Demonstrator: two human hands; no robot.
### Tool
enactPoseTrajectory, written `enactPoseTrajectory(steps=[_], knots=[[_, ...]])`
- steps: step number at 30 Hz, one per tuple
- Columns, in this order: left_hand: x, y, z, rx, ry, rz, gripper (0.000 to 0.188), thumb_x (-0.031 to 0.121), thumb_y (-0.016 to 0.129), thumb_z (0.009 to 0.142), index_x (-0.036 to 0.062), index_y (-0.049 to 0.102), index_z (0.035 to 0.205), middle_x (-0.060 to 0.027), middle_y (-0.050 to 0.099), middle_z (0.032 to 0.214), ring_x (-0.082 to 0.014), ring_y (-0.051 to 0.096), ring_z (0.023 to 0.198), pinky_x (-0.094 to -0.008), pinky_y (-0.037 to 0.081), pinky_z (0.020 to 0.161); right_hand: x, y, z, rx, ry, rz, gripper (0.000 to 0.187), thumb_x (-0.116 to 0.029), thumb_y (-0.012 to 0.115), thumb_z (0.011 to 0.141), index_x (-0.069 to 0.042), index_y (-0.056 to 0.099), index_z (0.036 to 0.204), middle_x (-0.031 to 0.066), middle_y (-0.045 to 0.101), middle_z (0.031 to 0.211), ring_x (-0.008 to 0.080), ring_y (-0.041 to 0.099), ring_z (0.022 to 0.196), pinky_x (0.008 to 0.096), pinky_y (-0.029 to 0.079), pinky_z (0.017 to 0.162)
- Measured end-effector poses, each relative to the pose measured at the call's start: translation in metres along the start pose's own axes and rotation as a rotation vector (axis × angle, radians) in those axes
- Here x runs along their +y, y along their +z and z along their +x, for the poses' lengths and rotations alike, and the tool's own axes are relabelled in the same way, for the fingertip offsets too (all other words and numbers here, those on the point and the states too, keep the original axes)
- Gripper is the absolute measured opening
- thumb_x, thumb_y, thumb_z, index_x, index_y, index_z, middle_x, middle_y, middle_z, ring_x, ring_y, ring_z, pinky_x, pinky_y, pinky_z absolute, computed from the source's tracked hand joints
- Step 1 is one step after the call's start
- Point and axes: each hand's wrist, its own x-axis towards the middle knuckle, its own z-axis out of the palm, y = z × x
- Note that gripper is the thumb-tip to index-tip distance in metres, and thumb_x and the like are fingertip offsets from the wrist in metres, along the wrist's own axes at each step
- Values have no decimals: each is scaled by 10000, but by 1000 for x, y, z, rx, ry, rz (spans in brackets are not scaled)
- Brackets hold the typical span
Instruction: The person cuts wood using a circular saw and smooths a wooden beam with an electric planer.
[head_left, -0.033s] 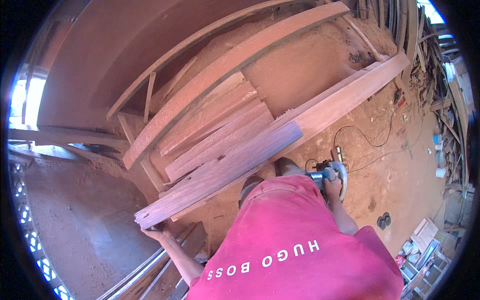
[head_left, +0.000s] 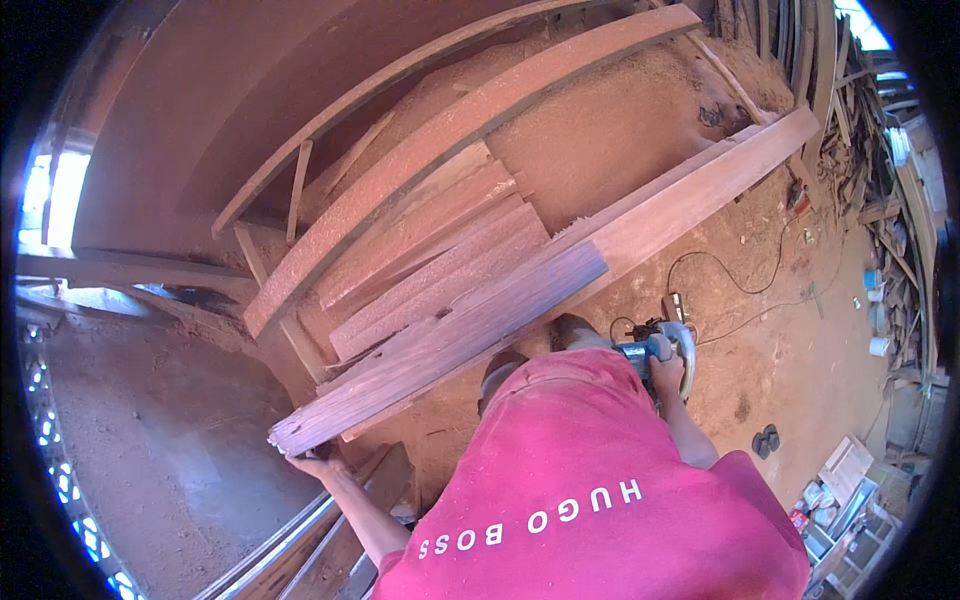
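A long rough plank [head_left: 470, 325] with a greyish-purple face lies slantwise in front of me, from lower left toward the middle. Its lower-left end is in my left hand [head_left: 320, 464]; some fingers are hidden beneath the wood. A lighter reddish board [head_left: 715, 190] extends from the plank's far end to the upper right, and how the two overlap is hard to make out. Down at my right side, my right hand [head_left: 667, 376] is wrapped round the handle of a circular saw [head_left: 684, 338], blue with a pale metal guard. The saw is apart from the plank.
Beyond the plank, a curved dusty beam [head_left: 420, 160] and several boards [head_left: 450, 250] lie on supports over sawdust. A power cord [head_left: 735, 285] loops across the floor at right. Sandals [head_left: 766, 441], a toolbox [head_left: 850, 540] and piled timber [head_left: 875, 190] are farther right.
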Motion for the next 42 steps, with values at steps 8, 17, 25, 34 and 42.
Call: enactPoseTrajectory(steps=[8,17,25,34,42], knots=[[-63,-87,46,521,102,620,551,416,537,938,-11,562,1284,-237,590,1243,-367,569,1140,-523,484,889,-13,-3,-3,7,-33,-137,469,-262,786,718,63,673,1037,281,695,957,422,679,943,476,525,829],[-201,193,-100,-957,818,1390,477,440,789,734,154,700,1105,-183,607,1262,-391,497,1238,-509,367,1072,-14,-8,6,-114,-161,-156,450,-178,674,773,43,645,1164,255,692,1073,386,662,1034,433,501,903],[-310,241,-131,-1294,797,1833,957,417,875,600,52,453,1377,-116,599,1234,-289,573,1173,-458,451,965,-5,-13,19,-143,-226,-138,501,-167,664,751,12,634,1219,239,685,1115,347,643,1082,400,468,962],[-273,197,-102,-1309,716,1731,857,287,869,585,68,483,1318,-114,606,1205,-309,580,1134,-454,453,964,-2,-18,54,-186,-214,-232,509,-162,659,748,5,632,1228,236,683,1122,343,638,1087,396,460,972],[-226,144,-47,-1217,674,1897,836,312,847,603,102,489,1328,-108,598,1274,-320,549,1208,-454,420,1025,8,-24,63,-194,-174,-241,516,-157,655,745,-1,631,1236,233,681,1128,339,634,1091,393,454,980]])
